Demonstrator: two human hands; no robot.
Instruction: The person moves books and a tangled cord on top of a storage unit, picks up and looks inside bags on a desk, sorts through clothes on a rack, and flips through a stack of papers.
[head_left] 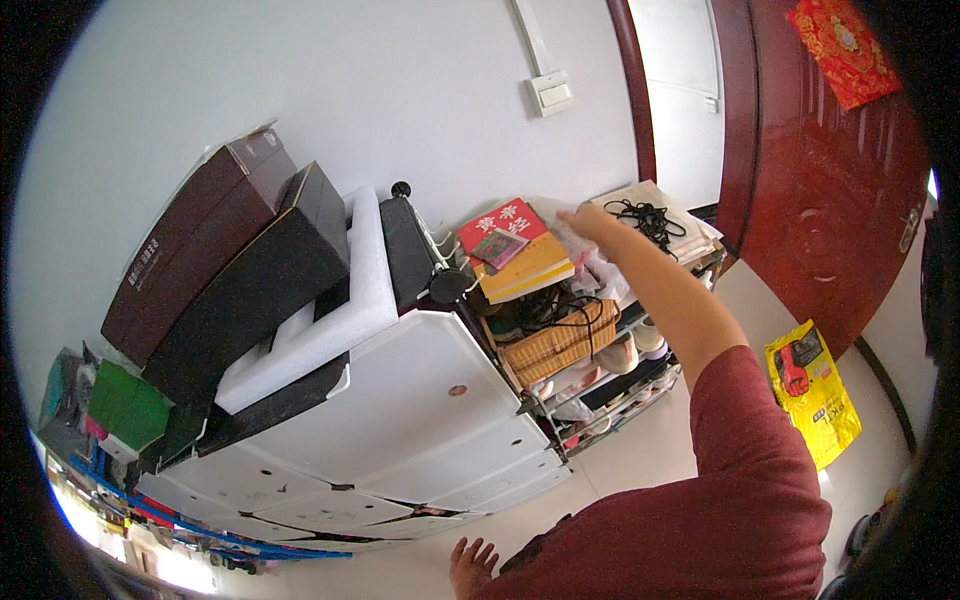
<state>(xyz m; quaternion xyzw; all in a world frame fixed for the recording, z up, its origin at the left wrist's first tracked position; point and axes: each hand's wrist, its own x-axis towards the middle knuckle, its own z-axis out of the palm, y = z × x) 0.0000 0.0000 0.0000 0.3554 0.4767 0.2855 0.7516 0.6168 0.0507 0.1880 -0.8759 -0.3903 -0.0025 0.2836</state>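
1. From where I stand, the right arm, in a dark red sleeve, stretches out over a rack (588, 432) set along the wall.
2. The right hand (590, 222) is at the crumpled plastic bag (600, 275), its fingers pointing left. I cannot tell whether they are clamped on the plastic or only resting against it.
3. That bag lies on top of the rack, between the books and the papers (690, 238), partly behind the forearm.
4. The left hand (473, 568) hangs low, well apart from the rack, its fingers spread from one another.
5. Just left of the right hand, a red book (515, 212) and a yellow book (525, 272) overlap, with a small purple packet (498, 248) on them.
6. Below them is a wicker basket (562, 345) with dark cable over its edge.
7. To the right, a tangled black cord (645, 220) sits on the papers.
8. Shoes (617, 355) fill the tiers underneath.
9. Left of the rack stands a white cabinet (430, 385), bearing white foam (372, 290), a black box (265, 285) and a brown box (195, 235).
10. A yellow package (825, 395) lies near the red door (815, 190).
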